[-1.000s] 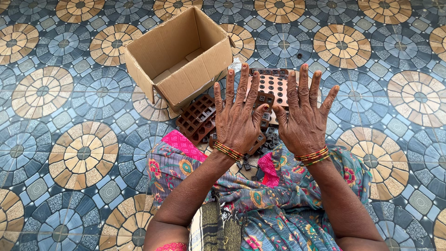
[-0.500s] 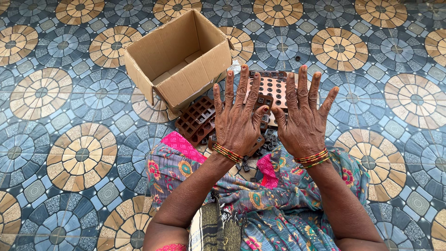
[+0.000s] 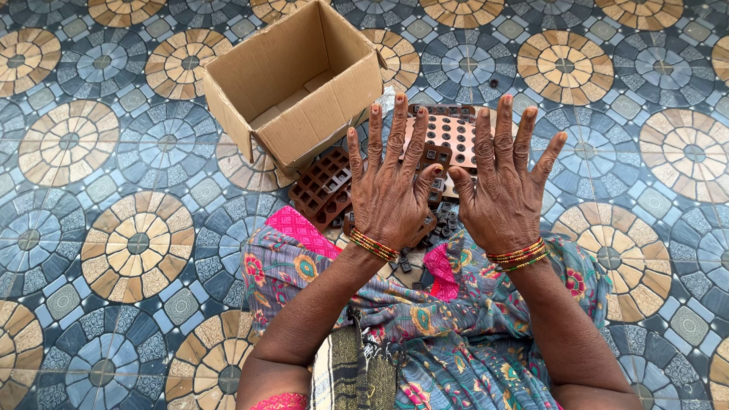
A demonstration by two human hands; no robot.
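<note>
Both hands are held flat, backs up, fingers spread wide and straight, gripping nothing. The left hand (image 3: 391, 190) and the right hand (image 3: 503, 190) hover side by side over brown plastic grid trays with square pockets (image 3: 323, 186), which lie on the patterned tile floor (image 3: 137, 243) just beyond the person's lap. At least three trays show; the hands hide part of the pile. Small dark loose pieces (image 3: 448, 220) lie between the hands. One open brown cardboard box (image 3: 304, 83) sits touching the trays' far left side.
</note>
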